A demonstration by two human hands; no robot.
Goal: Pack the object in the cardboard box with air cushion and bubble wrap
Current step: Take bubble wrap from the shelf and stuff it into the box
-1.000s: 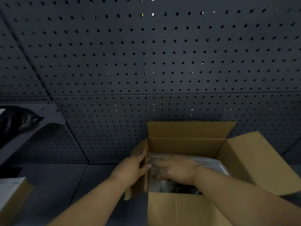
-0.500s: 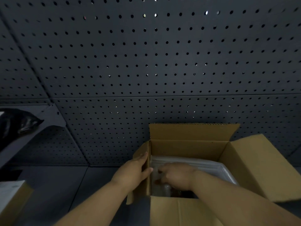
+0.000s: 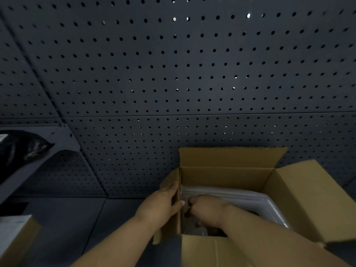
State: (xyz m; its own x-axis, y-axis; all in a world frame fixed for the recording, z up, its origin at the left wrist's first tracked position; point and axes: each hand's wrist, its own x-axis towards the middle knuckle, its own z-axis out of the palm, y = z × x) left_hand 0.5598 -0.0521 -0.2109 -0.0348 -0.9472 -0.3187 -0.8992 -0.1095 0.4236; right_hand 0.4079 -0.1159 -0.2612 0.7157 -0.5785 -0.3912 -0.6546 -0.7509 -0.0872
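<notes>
An open cardboard box (image 3: 227, 176) stands at the lower right with its flaps up. Clear air cushion plastic (image 3: 256, 201) lines its inside along the back and right. My left hand (image 3: 163, 205) grips the box's left wall and flap, thumb inside the edge. My right hand (image 3: 208, 211) reaches down into the box at its left side, fingers curled on clear bubble wrap (image 3: 192, 229) near the bottom. The packed object under the wrap is mostly hidden; only a dark patch shows.
A dark pegboard wall (image 3: 173, 74) rises right behind the box. On the left, a shelf (image 3: 63, 139) holds a black plastic bag (image 3: 25, 147). A second cardboard box (image 3: 17, 237) with white material sits at the lower left. The grey tabletop (image 3: 77, 218) lies between.
My right hand has gone deeper into the box and its fingers have curled more. The left hand keeps its hold on the left wall. The view has shifted slightly.
</notes>
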